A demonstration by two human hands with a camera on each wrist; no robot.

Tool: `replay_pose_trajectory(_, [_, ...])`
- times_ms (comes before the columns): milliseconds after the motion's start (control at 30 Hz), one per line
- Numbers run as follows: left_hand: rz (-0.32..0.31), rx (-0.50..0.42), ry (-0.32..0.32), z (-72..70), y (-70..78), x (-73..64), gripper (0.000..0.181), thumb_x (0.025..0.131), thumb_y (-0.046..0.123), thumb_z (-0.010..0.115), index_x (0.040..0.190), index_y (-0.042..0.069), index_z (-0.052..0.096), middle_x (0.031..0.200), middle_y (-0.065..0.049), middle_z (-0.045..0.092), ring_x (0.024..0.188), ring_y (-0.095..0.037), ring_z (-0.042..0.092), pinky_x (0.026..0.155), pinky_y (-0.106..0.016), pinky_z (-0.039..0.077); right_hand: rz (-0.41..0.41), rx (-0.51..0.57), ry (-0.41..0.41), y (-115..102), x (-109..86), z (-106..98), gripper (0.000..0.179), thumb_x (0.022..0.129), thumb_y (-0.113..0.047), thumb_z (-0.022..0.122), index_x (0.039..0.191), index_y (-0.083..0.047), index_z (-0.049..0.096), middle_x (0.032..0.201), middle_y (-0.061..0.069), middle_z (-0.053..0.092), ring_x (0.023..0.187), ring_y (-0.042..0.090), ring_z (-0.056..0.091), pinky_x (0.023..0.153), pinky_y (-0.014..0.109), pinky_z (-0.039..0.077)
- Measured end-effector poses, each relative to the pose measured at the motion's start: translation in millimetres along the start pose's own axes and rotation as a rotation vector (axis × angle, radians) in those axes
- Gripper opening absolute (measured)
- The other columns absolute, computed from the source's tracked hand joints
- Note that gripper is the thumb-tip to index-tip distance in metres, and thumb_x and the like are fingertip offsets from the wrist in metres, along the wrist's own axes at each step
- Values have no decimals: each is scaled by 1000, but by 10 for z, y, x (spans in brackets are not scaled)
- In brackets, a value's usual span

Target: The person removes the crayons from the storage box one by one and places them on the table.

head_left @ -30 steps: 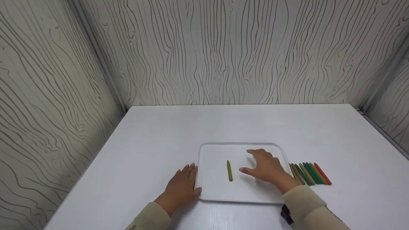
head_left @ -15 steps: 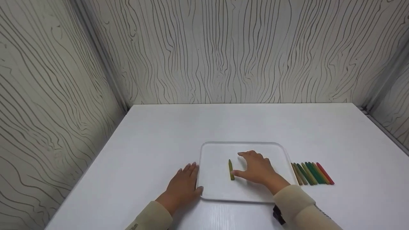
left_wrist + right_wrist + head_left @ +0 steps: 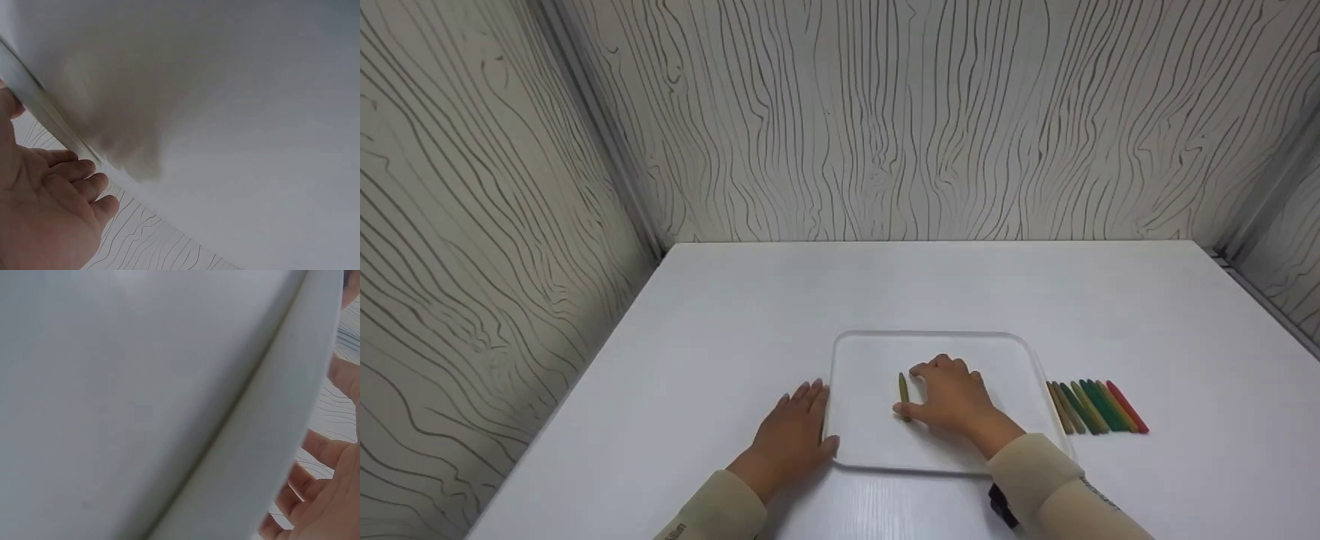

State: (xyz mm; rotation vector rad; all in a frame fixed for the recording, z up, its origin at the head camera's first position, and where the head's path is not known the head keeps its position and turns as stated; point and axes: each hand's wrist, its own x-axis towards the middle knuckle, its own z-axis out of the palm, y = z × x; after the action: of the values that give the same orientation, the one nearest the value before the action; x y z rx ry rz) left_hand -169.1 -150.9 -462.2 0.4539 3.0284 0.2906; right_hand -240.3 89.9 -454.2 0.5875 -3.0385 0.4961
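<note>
A yellow-green crayon lies lengthwise on the white tray in the head view. Over the tray reaches my right hand, its thumb overlapping the crayon's near end. The index fingertip stands just right of the crayon's far half, with a gap between it and the thumb. My left hand rests on the table with fairly straight fingers, touching the tray's left edge. In the left wrist view, the left fingers lie along the tray's rim. Beyond the rim in the right wrist view, the right fingers are spread and bent.
Right of the tray, several crayons in brown, green, yellow and red lie side by side on the white table. A wood-patterned panel rises behind the table, and another side panel stands at left.
My right hand has moved left across the tray to the yellow-green crayon, its thumb and index finger drawing closer together. My left hand has stayed at the tray's left edge.
</note>
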Motion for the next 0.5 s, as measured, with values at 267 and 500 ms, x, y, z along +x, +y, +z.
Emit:
replay_pose_trajectory(267, [2,1,6,0,0,15,69,93,39,52,145,-3,33,151,-16,32,139,-32,28,111,-49,25,-4,115,-31,-18,9,4,55,75,-39,79,117,-7,66,95,4,53,83,21,54,74,41,48])
replay_pose_trajectory(500, [0,-5,15,-9,12,-6,69,93,38,54,144,-4,34,149,-17,34,138,-33,29,110,-49,26,-13,229,-41,-39,-3,2,38,74,-15,78,110,-7,68,86,1,54,78,17,54,72,39,48])
